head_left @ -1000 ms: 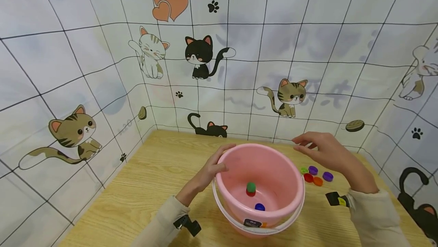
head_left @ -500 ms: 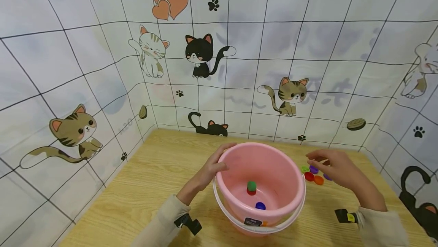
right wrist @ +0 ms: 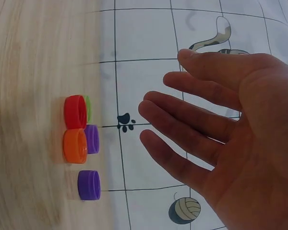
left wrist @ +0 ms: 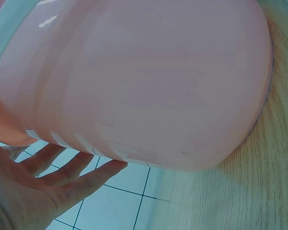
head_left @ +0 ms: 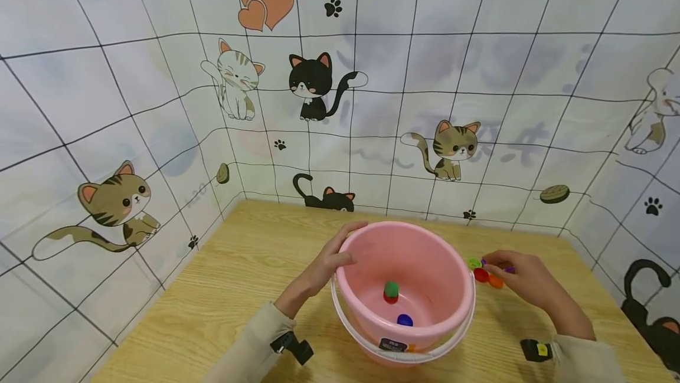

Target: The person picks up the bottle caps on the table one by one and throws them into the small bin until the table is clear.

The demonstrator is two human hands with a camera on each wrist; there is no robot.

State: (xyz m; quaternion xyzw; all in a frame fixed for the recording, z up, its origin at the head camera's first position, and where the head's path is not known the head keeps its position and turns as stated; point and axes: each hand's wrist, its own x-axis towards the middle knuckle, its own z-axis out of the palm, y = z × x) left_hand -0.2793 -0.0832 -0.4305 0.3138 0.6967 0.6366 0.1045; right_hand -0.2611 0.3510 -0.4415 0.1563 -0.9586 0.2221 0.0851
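My left hand (head_left: 321, 266) holds the rim of a pink bucket (head_left: 425, 265), thumb over the inside and fingers along the outer wall. Inside the bucket lie a green cap (head_left: 391, 288), a red one beneath it and a blue cap (head_left: 405, 320). To the bucket's right, my right hand (head_left: 523, 277) hovers at a small group of bottle caps, partly covering them. In the right wrist view its fingers are spread and hold nothing. That view shows a red cap (right wrist: 75, 112), an orange cap (right wrist: 75, 145), a light green cap (right wrist: 89, 109) and two purple caps (right wrist: 89, 185).
A white handle (head_left: 404, 357) hangs at the bucket's near side. The wood-grain table (head_left: 212, 288) ends at a tiled backdrop (head_left: 372, 117) printed with cats. Each wrist carries a black strap with a camera (head_left: 536, 350).
My right hand has come down from above the table, right of the bucket, to the caps. The left hand and the bucket have stayed put.
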